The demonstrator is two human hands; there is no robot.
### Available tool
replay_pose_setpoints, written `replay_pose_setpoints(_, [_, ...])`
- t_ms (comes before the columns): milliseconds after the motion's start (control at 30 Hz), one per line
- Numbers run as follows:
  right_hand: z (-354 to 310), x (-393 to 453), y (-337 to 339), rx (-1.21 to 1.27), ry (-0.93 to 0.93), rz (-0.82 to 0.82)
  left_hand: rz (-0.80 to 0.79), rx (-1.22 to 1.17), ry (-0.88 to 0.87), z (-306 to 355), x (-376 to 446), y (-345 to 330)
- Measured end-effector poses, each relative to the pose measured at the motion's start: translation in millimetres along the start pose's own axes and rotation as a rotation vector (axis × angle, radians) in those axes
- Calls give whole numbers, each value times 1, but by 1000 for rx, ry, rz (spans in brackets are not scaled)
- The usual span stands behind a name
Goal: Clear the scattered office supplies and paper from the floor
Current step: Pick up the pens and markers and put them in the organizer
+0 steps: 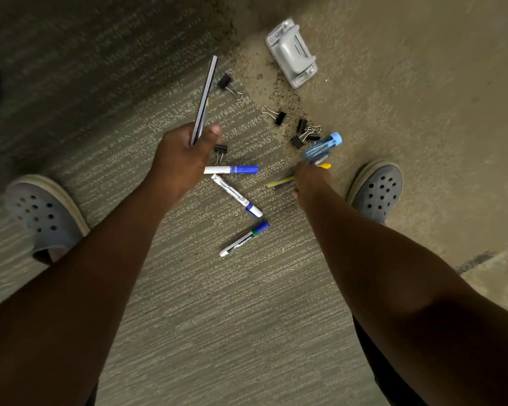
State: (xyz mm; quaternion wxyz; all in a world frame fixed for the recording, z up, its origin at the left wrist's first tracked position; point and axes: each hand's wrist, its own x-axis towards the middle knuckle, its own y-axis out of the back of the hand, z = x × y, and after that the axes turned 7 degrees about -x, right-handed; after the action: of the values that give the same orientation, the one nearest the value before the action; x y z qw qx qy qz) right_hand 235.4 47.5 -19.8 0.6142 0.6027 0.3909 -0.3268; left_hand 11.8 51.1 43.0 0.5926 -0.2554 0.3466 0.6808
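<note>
Gripping a blue-capped clear tube (320, 149) of thin sticks, right hand (310, 178), markers (238, 197) on carpet (217, 317)

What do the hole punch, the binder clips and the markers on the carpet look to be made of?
Hole punch: grey, smooth, with a dull sheen; metal or painted metal, possibly part plastic, can't tell.
Binder clips: matte black bodies with thin shiny wire handles, most likely steel.
Markers: glossy white barrels with blue caps, apparently plastic.
</note>
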Motion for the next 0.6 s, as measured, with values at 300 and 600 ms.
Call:
replay_pose_setpoints(300, [-3, -117, 39, 33, -20, -209, 8, -233, 157, 70, -115, 50])
replay_pose_setpoints(600, [-91, -412, 127, -3, 484, -626, -195, -638, 234, 247, -276, 131])
